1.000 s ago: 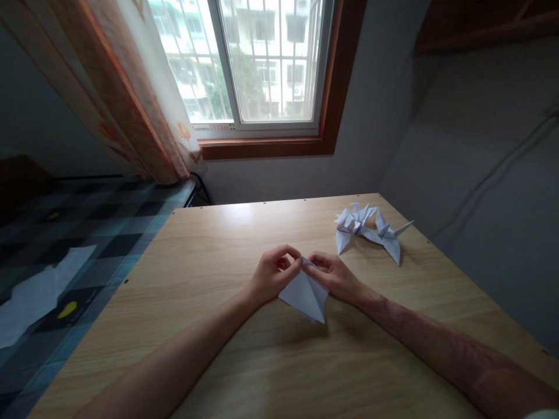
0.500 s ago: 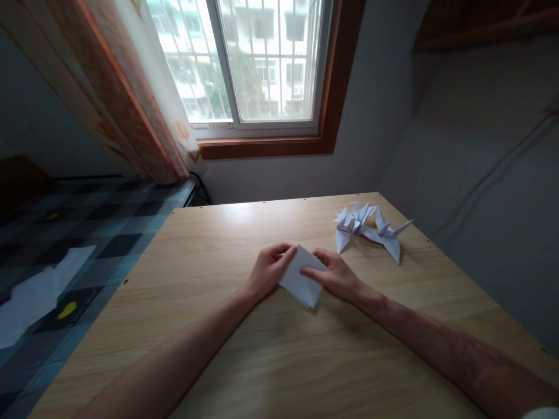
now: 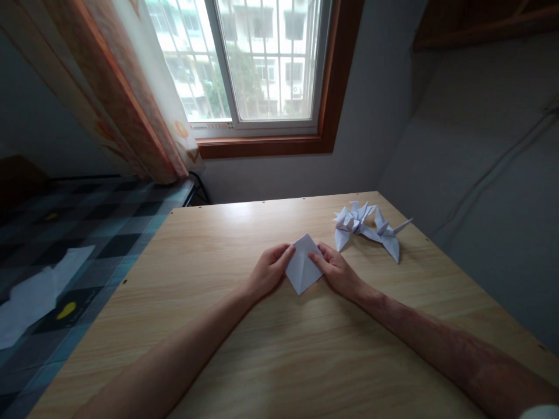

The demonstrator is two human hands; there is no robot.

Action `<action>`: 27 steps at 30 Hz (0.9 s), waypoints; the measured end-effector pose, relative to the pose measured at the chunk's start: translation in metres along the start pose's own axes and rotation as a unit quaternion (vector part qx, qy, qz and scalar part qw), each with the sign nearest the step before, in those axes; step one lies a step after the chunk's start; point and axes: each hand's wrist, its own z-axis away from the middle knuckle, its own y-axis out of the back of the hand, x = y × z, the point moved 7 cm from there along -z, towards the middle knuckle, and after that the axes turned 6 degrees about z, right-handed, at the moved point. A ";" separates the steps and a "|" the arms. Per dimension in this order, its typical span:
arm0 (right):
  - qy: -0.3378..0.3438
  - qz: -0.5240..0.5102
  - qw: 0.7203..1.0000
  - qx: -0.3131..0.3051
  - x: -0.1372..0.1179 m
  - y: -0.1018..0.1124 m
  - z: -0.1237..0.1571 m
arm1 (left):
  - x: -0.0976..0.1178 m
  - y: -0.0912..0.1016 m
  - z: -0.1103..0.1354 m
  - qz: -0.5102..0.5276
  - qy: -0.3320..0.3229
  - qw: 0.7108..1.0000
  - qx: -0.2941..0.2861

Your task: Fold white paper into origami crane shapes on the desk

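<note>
A folded white paper (image 3: 302, 266), diamond-shaped, lies flat on the wooden table (image 3: 244, 349) near its middle. My left hand (image 3: 267, 272) rests at the paper's left edge, fingers pressed together on it. My right hand (image 3: 335, 272) holds the right edge, its forefinger laid across the paper. Both hands pinch the sheet down against the tabletop.
Finished white paper cranes (image 3: 367, 228) sit in a small heap at the table's far right. A window (image 3: 257, 64) with a curtain (image 3: 131, 99) is behind the table. A checked bed cover (image 3: 65, 244) with a white sheet of paper (image 3: 35, 294) lies left.
The paper was raised and tilted between my fingers; it now lies flat on the table, turned into a diamond, a little farther from me. Both hands moved down with it.
</note>
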 end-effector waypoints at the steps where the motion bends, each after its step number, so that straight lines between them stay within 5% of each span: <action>1: 0.002 0.003 1.000 -0.001 0.000 0.000 0.000 | 0.002 0.000 0.001 -0.008 0.000 1.000 0.003; 10: -0.005 -0.006 1.000 0.019 -0.002 0.002 0.000 | 0.005 0.005 0.003 -0.002 0.024 0.999 0.031; 19: 0.006 0.052 0.998 0.025 0.000 0.004 0.002 | 0.003 0.004 -0.001 0.014 0.047 0.999 -0.015; 27: 0.032 0.078 0.995 0.051 -0.007 0.008 0.002 | 0.007 0.003 0.000 0.018 0.015 1.000 0.000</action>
